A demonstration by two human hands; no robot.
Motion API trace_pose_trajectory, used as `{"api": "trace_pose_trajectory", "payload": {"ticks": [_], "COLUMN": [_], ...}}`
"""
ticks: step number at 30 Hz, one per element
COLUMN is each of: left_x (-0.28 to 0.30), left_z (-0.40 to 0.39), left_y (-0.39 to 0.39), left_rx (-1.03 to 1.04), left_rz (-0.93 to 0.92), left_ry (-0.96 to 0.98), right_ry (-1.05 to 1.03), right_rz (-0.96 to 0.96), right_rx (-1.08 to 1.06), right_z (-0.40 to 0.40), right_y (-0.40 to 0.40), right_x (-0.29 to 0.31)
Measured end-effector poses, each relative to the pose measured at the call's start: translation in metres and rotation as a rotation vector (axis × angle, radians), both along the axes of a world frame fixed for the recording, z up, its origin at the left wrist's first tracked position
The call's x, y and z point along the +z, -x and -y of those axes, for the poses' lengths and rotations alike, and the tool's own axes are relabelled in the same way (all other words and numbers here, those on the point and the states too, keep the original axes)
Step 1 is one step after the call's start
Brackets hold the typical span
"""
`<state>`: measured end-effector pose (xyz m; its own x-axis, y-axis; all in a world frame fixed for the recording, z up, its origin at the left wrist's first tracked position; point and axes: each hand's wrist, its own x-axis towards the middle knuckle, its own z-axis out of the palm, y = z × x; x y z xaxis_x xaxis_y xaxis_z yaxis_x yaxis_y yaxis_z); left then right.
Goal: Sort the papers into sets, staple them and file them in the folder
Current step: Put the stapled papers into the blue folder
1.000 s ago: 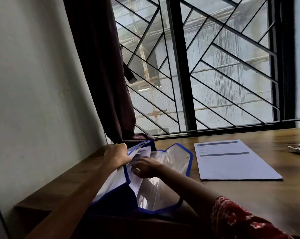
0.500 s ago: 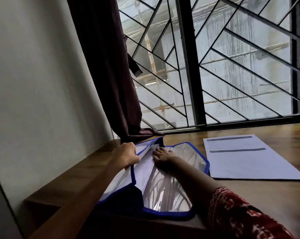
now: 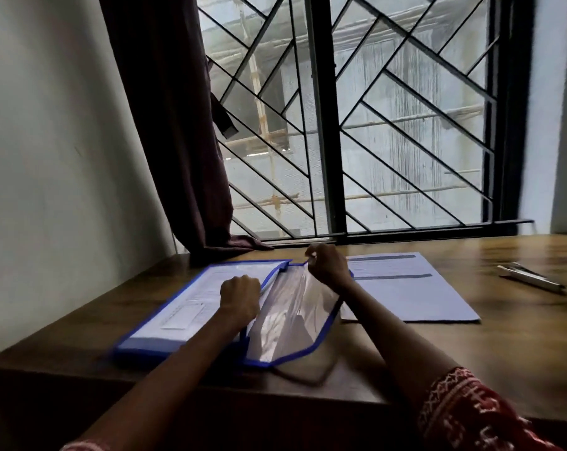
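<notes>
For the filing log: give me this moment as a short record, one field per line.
folder: clear folder with blue edging, lying on the wooden desk
flap: transparent flap, lifted at its far corner
left hand: left hand curled at the folder's opening edge
right hand: right hand pinching the flap's far corner
filed: printed papers visible inside the folder
unfiled: paper set flat on the desk, right of the folder
tool: metal stapler, far right, untouched

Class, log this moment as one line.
left hand grips folder edge | right hand pinches clear flap | papers wait beside
</notes>
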<state>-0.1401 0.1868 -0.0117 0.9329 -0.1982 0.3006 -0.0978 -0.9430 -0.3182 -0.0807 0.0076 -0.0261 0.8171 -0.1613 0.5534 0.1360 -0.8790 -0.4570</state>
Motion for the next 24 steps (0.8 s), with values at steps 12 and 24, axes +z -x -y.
{"api": "trace_pose_trajectory", "payload": {"ticks": [12,24], "left_x": [0.023,-0.032], "left_z": [0.116,0.201], "left_y": [-0.019,-0.023], "left_rx": [-0.383,-0.066], "left_rz": [0.093,-0.384], "left_ry": [0.808,1.001], "right_ry": [-0.127,-0.146], "right_rz": [-0.118,-0.413], "right_rx": [-0.410,-0.620], "right_z": [0.155,0.170], "right_y": [0.051,0.047], "right_x": [-0.014,-0.021]}}
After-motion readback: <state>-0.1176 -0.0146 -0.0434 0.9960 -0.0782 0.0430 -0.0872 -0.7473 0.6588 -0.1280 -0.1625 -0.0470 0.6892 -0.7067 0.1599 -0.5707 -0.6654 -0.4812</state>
